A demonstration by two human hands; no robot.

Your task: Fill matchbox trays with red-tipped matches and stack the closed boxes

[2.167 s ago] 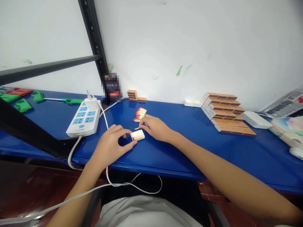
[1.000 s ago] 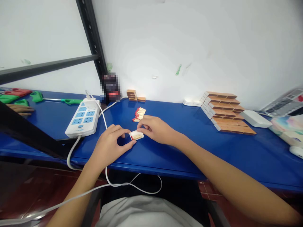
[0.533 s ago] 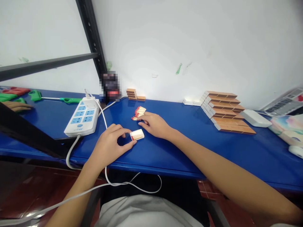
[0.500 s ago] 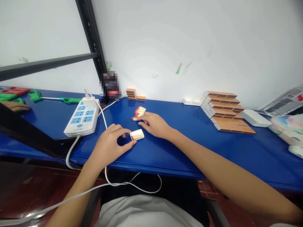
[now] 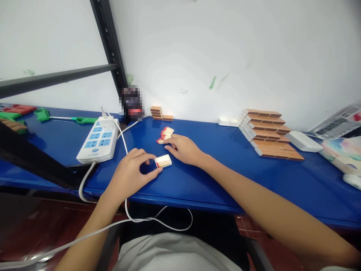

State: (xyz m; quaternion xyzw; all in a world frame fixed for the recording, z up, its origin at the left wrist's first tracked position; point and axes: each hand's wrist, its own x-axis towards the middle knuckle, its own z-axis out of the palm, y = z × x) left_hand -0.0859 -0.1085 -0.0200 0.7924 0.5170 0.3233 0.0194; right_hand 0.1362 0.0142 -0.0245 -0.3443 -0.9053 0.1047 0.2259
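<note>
A small white matchbox tray (image 5: 163, 161) filled with red-tipped matches lies on the blue table (image 5: 220, 180). My left hand (image 5: 132, 174) pinches its left end between thumb and forefinger. Just behind it, my right hand (image 5: 182, 148) rests on the table with its fingertips at a loose pile of red-tipped matches (image 5: 166, 135); whether it has one pinched is hidden.
A white power strip (image 5: 97, 141) with its cable lies to the left. Stacked brown matchbox sleeves (image 5: 267, 133) stand at the right, a few more boxes (image 5: 160, 113) by the wall. Green and red tools (image 5: 45, 113) and another person's fingers (image 5: 12, 125) are at far left.
My right hand went from the tray back to the match pile and now rests there. The other person's hand at far left has drawn back. My left hand has stayed on the tray.
</note>
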